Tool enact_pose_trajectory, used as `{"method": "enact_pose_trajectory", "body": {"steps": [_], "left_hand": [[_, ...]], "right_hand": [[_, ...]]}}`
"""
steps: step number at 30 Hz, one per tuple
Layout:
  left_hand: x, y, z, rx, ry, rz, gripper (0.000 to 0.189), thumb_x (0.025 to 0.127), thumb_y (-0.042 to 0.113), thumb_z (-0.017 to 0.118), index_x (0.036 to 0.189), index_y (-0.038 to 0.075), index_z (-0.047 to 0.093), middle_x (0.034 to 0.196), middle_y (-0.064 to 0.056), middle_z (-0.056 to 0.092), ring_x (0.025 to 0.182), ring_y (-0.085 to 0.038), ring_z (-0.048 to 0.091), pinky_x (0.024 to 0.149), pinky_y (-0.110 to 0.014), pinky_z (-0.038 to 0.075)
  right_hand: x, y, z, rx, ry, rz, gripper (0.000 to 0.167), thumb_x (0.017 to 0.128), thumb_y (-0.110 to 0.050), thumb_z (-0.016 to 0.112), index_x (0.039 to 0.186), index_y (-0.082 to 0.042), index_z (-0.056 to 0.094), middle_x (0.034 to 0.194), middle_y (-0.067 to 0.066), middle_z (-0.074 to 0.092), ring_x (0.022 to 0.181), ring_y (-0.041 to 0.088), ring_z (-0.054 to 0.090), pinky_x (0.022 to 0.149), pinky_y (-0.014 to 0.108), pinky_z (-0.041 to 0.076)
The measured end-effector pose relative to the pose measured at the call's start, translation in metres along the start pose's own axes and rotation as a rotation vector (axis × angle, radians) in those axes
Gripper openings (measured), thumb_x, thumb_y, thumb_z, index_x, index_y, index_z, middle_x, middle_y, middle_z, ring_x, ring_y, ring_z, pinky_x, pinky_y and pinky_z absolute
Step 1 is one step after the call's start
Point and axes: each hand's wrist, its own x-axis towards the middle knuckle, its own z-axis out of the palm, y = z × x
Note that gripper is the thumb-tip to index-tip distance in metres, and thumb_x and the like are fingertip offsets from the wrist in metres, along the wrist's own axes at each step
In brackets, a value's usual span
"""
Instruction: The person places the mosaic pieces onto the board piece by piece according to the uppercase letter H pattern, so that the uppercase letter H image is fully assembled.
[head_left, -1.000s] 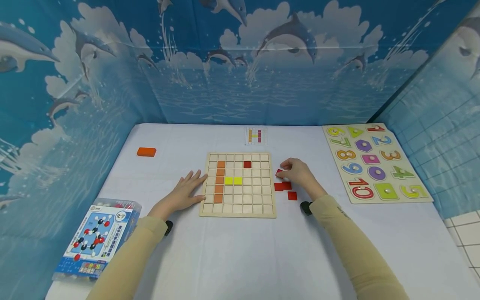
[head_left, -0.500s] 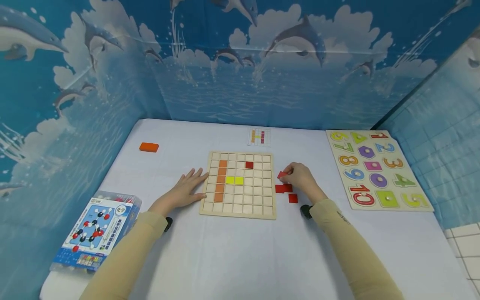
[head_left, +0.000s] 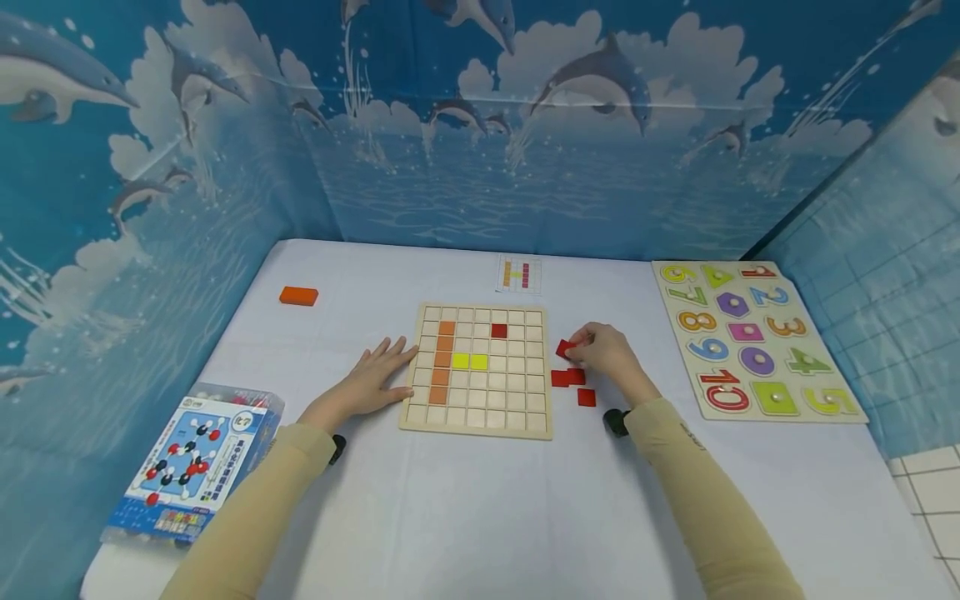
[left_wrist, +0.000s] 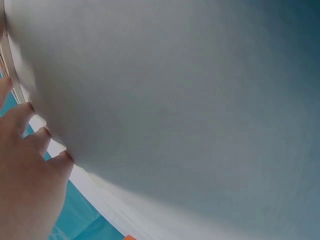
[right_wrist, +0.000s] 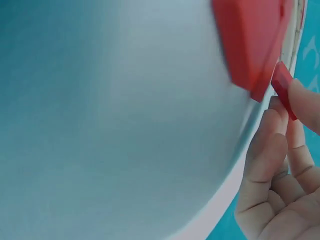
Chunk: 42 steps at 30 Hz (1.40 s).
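A wooden grid board (head_left: 496, 420) lies mid-table, bearing a column of orange square tiles (head_left: 442, 360), two yellow tiles (head_left: 469, 361) and one red tile (head_left: 498, 331). My left hand (head_left: 362, 387) lies with spread fingers at the board's left edge. To the right of the board, my right hand (head_left: 606, 352) pinches a red square tile (right_wrist: 282, 85) between thumb and fingers. Several loose red tiles (head_left: 586, 397) lie just below that hand, looming large and blurred in the right wrist view.
A pattern card (head_left: 519, 274) lies behind the board. An orange block (head_left: 298, 296) sits at the back left, and a boxed molecule set (head_left: 194, 463) at the left edge. The number puzzle board (head_left: 757, 340) occupies the right side. Dolphin-print curtains (head_left: 480, 150) surround the table.
The head view has shifted slightly. My right fingers have picked at the uppermost loose red tile and now pinch it, tilting it a little. My left hand stays at the board's edge.
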Motion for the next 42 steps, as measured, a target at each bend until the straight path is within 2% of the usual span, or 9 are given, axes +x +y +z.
{"method": "enact_pose_trajectory", "body": {"steps": [5,8,12,17,22,27,33,37,42], "left_hand": [[0.0,0.002,-0.001,-0.001,-0.003,-0.005,0.077,0.094,0.035,0.066,0.157,0.015,0.026,0.165,-0.016,0.013,0.153,-0.039,0.002,0.123,-0.059,0.002],[0.0,0.002,-0.001,-0.006,-0.004,-0.006,0.077,0.094,0.034,0.065,0.157,0.015,0.026,0.165,-0.016,0.012,0.153,-0.039,0.002,0.123,-0.059,0.002],[0.001,0.0,0.001,-0.005,-0.005,-0.006,0.077,0.095,0.035,0.065,0.157,0.015,0.026,0.165,-0.015,0.012,0.153,-0.038,0.002,0.123,-0.059,0.003],[0.0,-0.001,0.003,-0.002,-0.003,-0.008,0.077,0.094,0.035,0.065,0.157,0.015,0.026,0.165,-0.015,0.012,0.153,-0.038,0.001,0.123,-0.059,0.002],[0.0,0.001,0.002,-0.007,0.0,-0.005,0.077,0.094,0.035,0.065,0.157,0.015,0.026,0.165,-0.016,0.012,0.153,-0.039,0.002,0.123,-0.06,0.002],[-0.001,0.003,0.001,-0.005,-0.002,-0.002,0.076,0.095,0.034,0.065,0.157,0.014,0.026,0.165,-0.016,0.012,0.153,-0.039,0.002,0.123,-0.06,0.002],[-0.002,0.004,0.001,-0.014,-0.004,-0.003,0.076,0.095,0.034,0.065,0.157,0.013,0.027,0.165,-0.017,0.012,0.153,-0.039,0.001,0.122,-0.06,0.002],[-0.001,0.004,0.002,-0.015,-0.004,-0.008,0.076,0.095,0.034,0.065,0.157,0.014,0.027,0.165,-0.016,0.012,0.153,-0.039,0.001,0.123,-0.06,0.002],[0.001,0.003,0.003,-0.008,0.001,-0.015,0.076,0.094,0.035,0.065,0.157,0.014,0.027,0.165,-0.016,0.012,0.153,-0.039,0.002,0.123,-0.06,0.002]], "right_hand": [[0.002,-0.001,-0.004,0.077,0.015,-0.043,0.029,0.094,-0.021,0.065,0.116,-0.002,0.059,0.101,0.014,0.06,0.091,0.025,0.057,0.079,0.03,0.05],[0.005,-0.005,-0.004,0.126,0.028,-0.041,0.03,0.094,-0.022,0.065,0.117,-0.004,0.059,0.103,0.013,0.06,0.092,0.024,0.057,0.081,0.029,0.051],[0.008,-0.015,-0.001,0.192,0.037,-0.038,0.029,0.095,-0.023,0.065,0.117,-0.005,0.06,0.103,0.011,0.062,0.091,0.023,0.058,0.083,0.031,0.054],[0.008,-0.03,0.004,0.273,0.034,-0.099,0.028,0.095,-0.021,0.064,0.117,-0.003,0.062,0.098,0.009,0.064,0.089,0.021,0.061,0.091,0.037,0.055],[0.008,-0.046,0.012,0.332,0.013,-0.125,0.027,0.095,-0.018,0.066,0.116,-0.001,0.063,0.096,0.008,0.066,0.095,0.028,0.067,0.094,0.038,0.055],[0.008,-0.056,0.024,0.31,-0.018,-0.135,0.025,0.095,-0.018,0.066,0.114,-0.002,0.065,0.101,0.011,0.068,0.098,0.031,0.067,0.09,0.035,0.055],[0.01,-0.06,0.038,0.268,-0.048,-0.169,0.021,0.092,-0.018,0.069,0.11,-0.006,0.066,0.097,0.009,0.068,0.085,0.026,0.065,0.077,0.031,0.053],[0.012,-0.061,0.044,0.224,-0.048,-0.19,0.017,0.091,-0.016,0.071,0.104,-0.007,0.068,0.088,0.007,0.069,0.074,0.021,0.063,0.07,0.029,0.053],[0.012,-0.063,0.05,0.166,-0.052,-0.192,0.013,0.089,-0.014,0.071,0.1,-0.007,0.069,0.084,0.006,0.068,0.072,0.017,0.06,0.064,0.024,0.048]]}}
